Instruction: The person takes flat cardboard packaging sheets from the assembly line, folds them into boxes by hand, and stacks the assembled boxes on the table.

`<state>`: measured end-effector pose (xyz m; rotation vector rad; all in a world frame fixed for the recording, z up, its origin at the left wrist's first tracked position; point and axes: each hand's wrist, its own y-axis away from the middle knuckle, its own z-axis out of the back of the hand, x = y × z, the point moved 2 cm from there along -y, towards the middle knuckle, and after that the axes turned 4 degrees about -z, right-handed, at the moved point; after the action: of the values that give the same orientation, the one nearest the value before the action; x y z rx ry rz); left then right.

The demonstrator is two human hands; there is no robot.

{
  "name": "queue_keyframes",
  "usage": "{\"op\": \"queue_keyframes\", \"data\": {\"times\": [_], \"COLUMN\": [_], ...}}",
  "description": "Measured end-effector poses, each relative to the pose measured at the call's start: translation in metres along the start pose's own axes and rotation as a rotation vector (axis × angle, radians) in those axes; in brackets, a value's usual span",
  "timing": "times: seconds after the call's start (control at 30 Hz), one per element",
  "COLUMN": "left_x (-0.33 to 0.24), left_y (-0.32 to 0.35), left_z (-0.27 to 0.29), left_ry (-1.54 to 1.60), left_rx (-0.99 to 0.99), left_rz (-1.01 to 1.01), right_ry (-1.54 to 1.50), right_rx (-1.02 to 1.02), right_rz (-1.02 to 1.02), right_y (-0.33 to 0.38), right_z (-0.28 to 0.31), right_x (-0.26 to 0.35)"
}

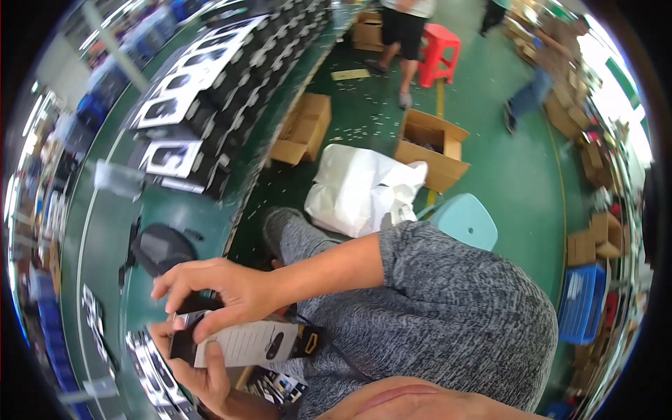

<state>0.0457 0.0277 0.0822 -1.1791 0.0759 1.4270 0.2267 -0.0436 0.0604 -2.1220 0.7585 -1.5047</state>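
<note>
The one printed box [248, 344] is held low between the two hands, its underside hidden. The left hand's [199, 381] grip is clamped on it, some fingers lost behind; the right hand [234, 285] covers its upper edge, touching the dark end, and I can't tell whether it pinches. Beyond the box, on the table [178, 212], lie one dark mesh item [162, 250] and stacked packages [234, 105] too crowded to count. Right of the box are one white bag [357, 192] and one pale-blue stool [467, 220]; well past it, one red stool [439, 52].
</note>
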Motion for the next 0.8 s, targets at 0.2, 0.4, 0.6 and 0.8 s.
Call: {"op": "queue_keyframes", "data": {"times": [0.2, 0.4, 0.6, 0.8], "left_x": [-0.022, -0.012, -0.032, -0.013], "left_y": [0.000, 0.023, 0.008, 0.016], "left_z": [-0.006, -0.017, -0.026, -0.027], "left_ry": [-0.399, -0.404, -0.410, -0.430], "left_rx": [-0.220, -0.458, -0.589, -0.575], "left_rz": [-0.472, -0.366, -0.194, -0.346], "right_ry": [0.344, 0.285, 0.348, 0.357], "right_rx": [-0.021, -0.057, -0.063, -0.100], "right_rz": [0.249, 0.257, 0.300, 0.482], "right_y": [0.019, 0.021, 0.017, 0.013], "right_z": [-0.028, -0.039, -0.041, -0.028], "right_x": [0.016, 0.005, 0.001, 0.008]}}
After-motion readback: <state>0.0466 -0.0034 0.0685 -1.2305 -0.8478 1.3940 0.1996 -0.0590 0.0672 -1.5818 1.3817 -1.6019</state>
